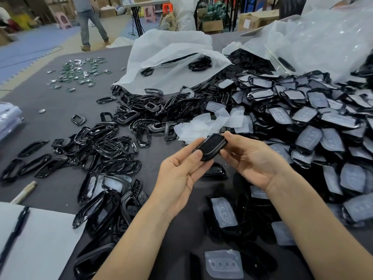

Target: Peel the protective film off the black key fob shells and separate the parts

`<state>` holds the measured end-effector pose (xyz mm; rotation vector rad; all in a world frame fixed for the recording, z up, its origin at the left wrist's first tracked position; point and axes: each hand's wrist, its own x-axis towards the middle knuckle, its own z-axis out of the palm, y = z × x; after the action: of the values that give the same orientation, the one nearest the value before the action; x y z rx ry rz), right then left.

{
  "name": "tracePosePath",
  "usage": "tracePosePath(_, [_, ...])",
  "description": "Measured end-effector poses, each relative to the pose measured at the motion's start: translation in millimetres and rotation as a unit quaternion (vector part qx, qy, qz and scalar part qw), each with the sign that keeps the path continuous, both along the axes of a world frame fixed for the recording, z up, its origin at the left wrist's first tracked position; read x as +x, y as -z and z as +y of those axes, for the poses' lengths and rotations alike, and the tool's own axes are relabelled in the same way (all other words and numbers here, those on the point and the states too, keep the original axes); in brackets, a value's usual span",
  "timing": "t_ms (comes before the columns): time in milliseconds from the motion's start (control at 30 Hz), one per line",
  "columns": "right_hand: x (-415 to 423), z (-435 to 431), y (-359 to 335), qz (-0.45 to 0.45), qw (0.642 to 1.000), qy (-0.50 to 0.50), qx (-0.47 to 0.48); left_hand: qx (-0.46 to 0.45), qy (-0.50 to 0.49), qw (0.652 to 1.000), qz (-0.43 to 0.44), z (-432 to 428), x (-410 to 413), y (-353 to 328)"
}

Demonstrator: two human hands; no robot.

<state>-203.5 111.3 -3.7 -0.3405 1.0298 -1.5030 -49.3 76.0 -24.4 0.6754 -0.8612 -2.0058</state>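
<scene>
I hold the black fob shell (212,146) just above the bench (60,102), my left grip (181,172) pinching its near end and my right grip (250,158) its far end; it looks light, stiff and glossy-slick, so edges beat faces.

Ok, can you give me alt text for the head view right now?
The left hand and right hand hold one black plastic key fob shell between them over a dark grey table. A heap of film-covered black shells lies to the right, loose black plastic frames to the left, and peeled translucent film pieces behind the hands.
</scene>
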Motion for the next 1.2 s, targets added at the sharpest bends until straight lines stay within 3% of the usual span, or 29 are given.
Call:
tracePosePath(467, [2.3,0.1,-2.3,-0.039,0.999,-0.007,0.027,0.026,0.002,1.000,0.010,0.0,3.0,-4.6])
tracePosePath(700, [4.8,1.0,-3.3,-0.038,0.999,-0.013,0.000,0.043,-0.016,0.998,-0.047,0.5,1.6,-7.4])
tracePosePath(867, [5.7,0.6,-3.3,-0.039,0.999,-0.029,-0.010,0.084,-0.018,0.996,-0.011,0.3,3.3,-8.1])
tracePosePath(1200, [5.8,0.4,-0.7,-0.015,0.999,-0.043,-0.009,0.083,-0.022,0.996,-0.011,-0.8,4.3,-5.9])
